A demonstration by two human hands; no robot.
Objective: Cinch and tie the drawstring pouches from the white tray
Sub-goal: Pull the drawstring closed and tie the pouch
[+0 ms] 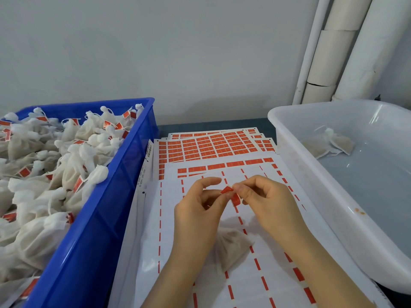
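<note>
Most of the job looks done. The blue plastic crate (100,218) at the left of the frame is heaped with white fabric drawstring pouches (66,156), tied and red-tagged. The translucent white plastic tray (289,130) at upper right holds only two or so untied pouches (329,141). At centre, the left hand (198,210) and right hand (264,201) both pinch a small red sticker label (229,192) above a beige pouch (231,245) lying on the white sticker sheets (211,147) that cover the surface. The hands hide its drawstring; the label may be folding over it.
</note>
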